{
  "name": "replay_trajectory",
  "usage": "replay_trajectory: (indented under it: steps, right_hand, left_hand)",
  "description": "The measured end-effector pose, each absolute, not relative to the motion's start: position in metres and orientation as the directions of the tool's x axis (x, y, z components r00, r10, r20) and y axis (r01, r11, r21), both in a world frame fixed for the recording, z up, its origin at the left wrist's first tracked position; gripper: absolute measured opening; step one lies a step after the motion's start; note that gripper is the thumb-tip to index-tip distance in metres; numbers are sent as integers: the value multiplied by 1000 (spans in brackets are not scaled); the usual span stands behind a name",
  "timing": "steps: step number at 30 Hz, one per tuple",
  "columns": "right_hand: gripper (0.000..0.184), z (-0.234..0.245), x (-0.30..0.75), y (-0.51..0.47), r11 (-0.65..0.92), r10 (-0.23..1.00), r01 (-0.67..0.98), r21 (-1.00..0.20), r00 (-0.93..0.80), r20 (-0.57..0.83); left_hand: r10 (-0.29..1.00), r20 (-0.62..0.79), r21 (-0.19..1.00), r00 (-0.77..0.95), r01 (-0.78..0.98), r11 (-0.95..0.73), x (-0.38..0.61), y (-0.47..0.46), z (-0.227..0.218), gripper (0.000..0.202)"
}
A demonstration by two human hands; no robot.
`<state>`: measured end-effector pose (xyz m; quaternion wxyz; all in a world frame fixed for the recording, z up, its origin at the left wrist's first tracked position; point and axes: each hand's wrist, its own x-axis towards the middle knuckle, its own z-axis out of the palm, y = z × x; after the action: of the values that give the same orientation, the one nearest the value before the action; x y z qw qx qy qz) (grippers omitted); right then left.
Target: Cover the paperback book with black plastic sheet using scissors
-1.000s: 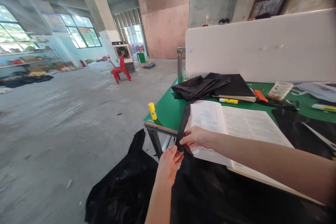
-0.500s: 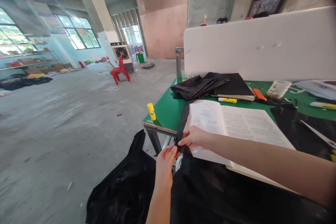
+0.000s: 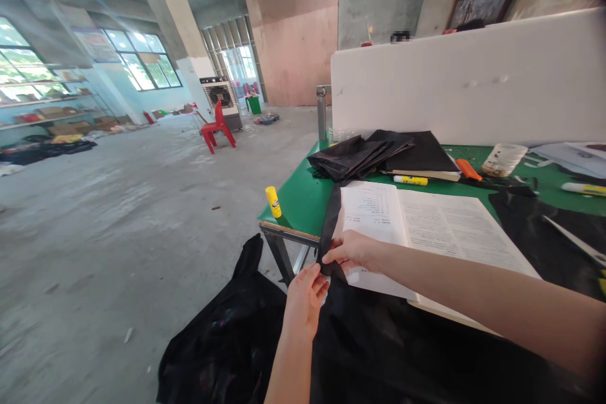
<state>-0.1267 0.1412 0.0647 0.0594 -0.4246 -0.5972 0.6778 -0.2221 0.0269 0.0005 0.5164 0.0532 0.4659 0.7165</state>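
An open book (image 3: 440, 224) with printed pages lies on the green table, close to its front edge. A black sheet (image 3: 332, 211) runs under the book and sticks out as a strip along its left side. My right hand (image 3: 353, 249) rests over the lower left of the page, its thumb and fingers closed on the strip. Just below it, my left hand (image 3: 302, 300) pinches the same black sheet at the book's lower left corner, beyond the table edge. Fingertips of both hands nearly meet, and the pinched fold is partly hidden.
A yellow glue stick (image 3: 273, 202) stands at the left corner of the green table (image 3: 303, 192). Folded black sheets (image 3: 350, 156), another glue stick (image 3: 410, 180), a plastic cup (image 3: 504, 160) and scissors (image 3: 572, 237) lie beyond. A white panel (image 3: 454, 82) borders the back.
My left hand has shifted slightly right and down, its fingers curling more. My right hand stays nearly in place on the strip.
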Motion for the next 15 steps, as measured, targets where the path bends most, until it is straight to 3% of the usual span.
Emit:
replay_trajectory:
  steps: [9, 15]
  right_hand:
    - [20, 63, -130, 141, -263, 619, 428, -865, -613, -491]
    - [16, 64, -132, 138, -258, 647, 429, -866, -588, -485]
  left_hand:
    - [798, -273, 833, -538, -546, -83, -230, 19, 10, 30]
    - [775, -284, 850, -565, -522, -69, -234, 18, 2, 32]
